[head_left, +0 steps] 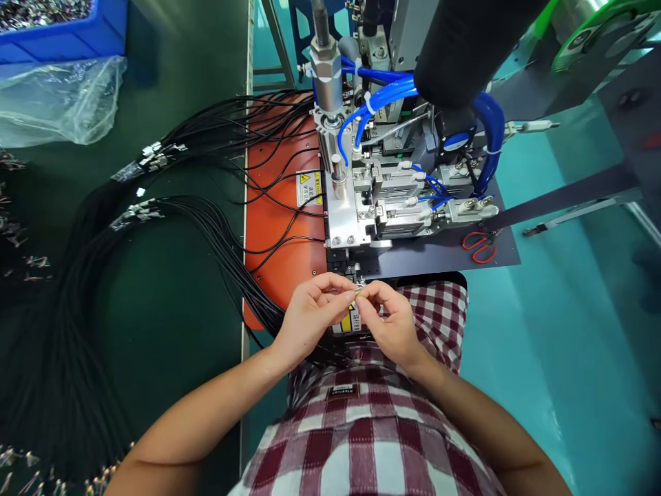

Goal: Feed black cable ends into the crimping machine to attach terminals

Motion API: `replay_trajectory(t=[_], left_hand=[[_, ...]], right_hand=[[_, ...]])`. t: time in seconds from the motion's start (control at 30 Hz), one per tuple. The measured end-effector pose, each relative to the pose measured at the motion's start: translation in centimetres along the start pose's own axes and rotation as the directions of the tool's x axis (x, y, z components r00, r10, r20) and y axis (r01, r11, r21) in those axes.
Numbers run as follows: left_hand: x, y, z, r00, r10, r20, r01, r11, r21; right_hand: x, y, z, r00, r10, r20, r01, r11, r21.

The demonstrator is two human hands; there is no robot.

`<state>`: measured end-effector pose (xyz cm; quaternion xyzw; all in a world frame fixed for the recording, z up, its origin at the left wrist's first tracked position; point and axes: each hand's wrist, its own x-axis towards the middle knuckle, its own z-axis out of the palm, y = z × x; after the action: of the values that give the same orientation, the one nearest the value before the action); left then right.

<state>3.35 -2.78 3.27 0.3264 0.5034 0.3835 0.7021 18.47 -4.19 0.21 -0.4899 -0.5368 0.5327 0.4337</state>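
Pinching metal terminal (360,285) between left hand (310,311) and right hand (393,322), just in front of press (351,207), not yet in it.

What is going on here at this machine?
A person in a checked shirt is at a small machine with blue hoses. The left hand and the right hand meet just in front of it and pinch a small metal part between the fingertips. A bundle of black cables with metal ends runs from the dark table on the left across an orange plate towards the person's lap. Red scissors lie on the machine's dark base plate. A blue bin stands far left.
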Motion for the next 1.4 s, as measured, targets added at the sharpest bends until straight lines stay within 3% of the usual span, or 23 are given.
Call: replay_trajectory(t=[0.2, 0.67, 0.8, 0.97, 1.23, 1.3, 1.4], left_hand=[[-0.2, 0.1, 0.1, 1.000, -0.024, 0.005, 0.024, 1.000, 0.003], [-0.1, 0.5, 0.0, 0.999, -0.043, 0.025, 0.043, 0.999, -0.027], [-0.3, 0.8, -0.2, 0.997, -0.058, 0.059, 0.060, 0.997, -0.038], [-0.2, 1.1, -0.6, 0.978, -0.151, 0.143, 0.161, 0.985, -0.064], [0.0, 1.0, -0.6, 0.955, -0.247, 0.167, 0.251, 0.968, -0.008], [-0.1, 1.0, -0.5, 0.964, -0.220, 0.146, 0.223, 0.975, -0.007], [-0.2, 0.9, -0.3, 0.981, -0.174, 0.090, 0.175, 0.985, -0.002]], right_hand=[[0.8, -0.4, -1.4, 0.994, 0.105, 0.000, -0.105, 0.992, 0.067], [1.3, -0.9, -1.0, 0.980, 0.161, 0.113, -0.180, 0.965, 0.189], [2.0, -0.5, -1.4, 0.966, 0.156, 0.204, -0.203, 0.951, 0.233], [3.6, -0.2, -2.6, 0.935, 0.038, 0.353, -0.100, 0.982, 0.159], [5.4, -0.8, -4.0, 0.822, -0.126, 0.556, 0.086, 0.992, 0.097], [5.3, -0.9, -4.0, 0.835, -0.117, 0.538, 0.089, 0.993, 0.078], [4.4, -0.9, -3.8, 0.909, -0.049, 0.413, 0.033, 0.998, 0.047]])
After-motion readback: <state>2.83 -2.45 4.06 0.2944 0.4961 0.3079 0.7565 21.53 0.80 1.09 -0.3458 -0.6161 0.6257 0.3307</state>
